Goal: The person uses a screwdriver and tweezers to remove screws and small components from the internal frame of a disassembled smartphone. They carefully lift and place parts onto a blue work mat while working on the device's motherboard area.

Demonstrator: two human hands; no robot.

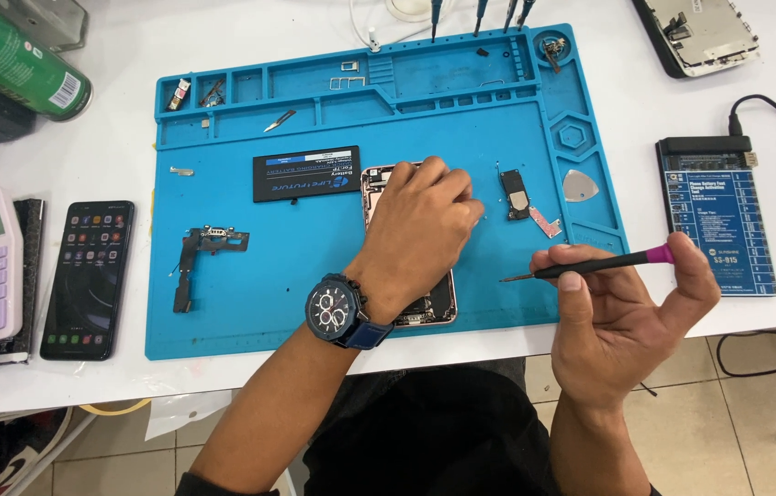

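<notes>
The left hand rests on the open phone on the mat, with the battery just left of it, the small part right of it, and the right hand holding a screwdriver nearer the table edge.

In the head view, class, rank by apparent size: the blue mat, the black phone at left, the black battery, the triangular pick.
1. blue mat
2. black phone
3. black battery
4. triangular pick
</notes>
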